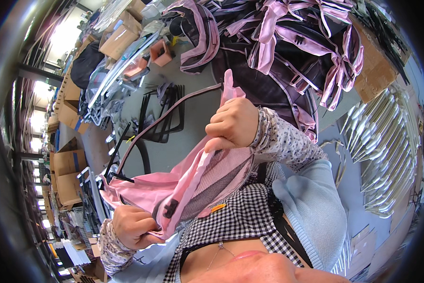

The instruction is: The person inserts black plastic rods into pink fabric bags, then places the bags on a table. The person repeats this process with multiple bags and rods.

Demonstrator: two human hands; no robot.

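Stretched between my two hands is a pink fabric piece [169, 181] with a grey mesh panel and a dark band along its far edge. My left hand [132, 227] is closed on its lower left corner, close to a small black plastic fitting [170, 208] on the pink cloth. Higher up and to the right, my right hand [232, 124] grips the opposite end in a fist, with a pink tip sticking up beyond the knuckles. The cloth hangs in front of my checked apron [235, 210]. What lies inside my curled fingers is hidden.
A heap of pink and black mesh pieces [287, 52] covers the far table. Black curved frames [162, 113] lie left of it on the grey tabletop [127, 101]. A small pink box [160, 53] stands behind. Bundled white rods [384, 151] lie to the right; cardboard boxes [70, 174] stand left.
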